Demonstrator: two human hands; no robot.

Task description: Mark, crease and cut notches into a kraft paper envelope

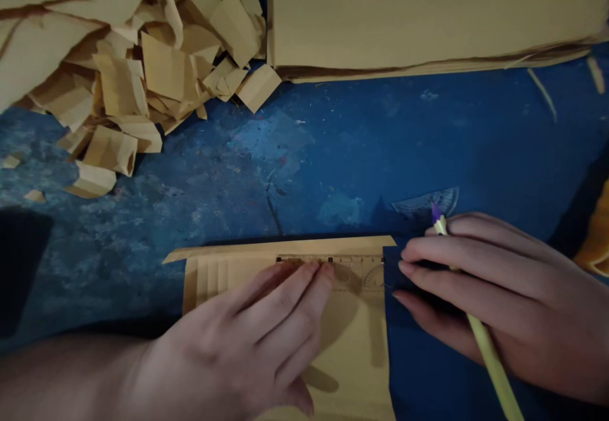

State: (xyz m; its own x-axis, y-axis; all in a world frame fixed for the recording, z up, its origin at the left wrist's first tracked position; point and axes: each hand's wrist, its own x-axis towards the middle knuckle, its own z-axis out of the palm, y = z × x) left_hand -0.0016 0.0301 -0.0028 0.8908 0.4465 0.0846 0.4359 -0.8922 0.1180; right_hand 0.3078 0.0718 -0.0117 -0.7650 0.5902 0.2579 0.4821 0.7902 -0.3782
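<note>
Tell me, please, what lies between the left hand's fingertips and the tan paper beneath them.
In the head view, a clear ruler lies there, flat on the tan paper, with the left hand covering part of it.

You have dim, dull light, darkest toward the lower left. Soft shadows fall right of your left hand (247, 338) on the paper (354, 370); the ruler's (351, 275) fine marks blur.

The view's bottom edge cuts off the paper (354, 351) and pencil (485, 345).
</note>
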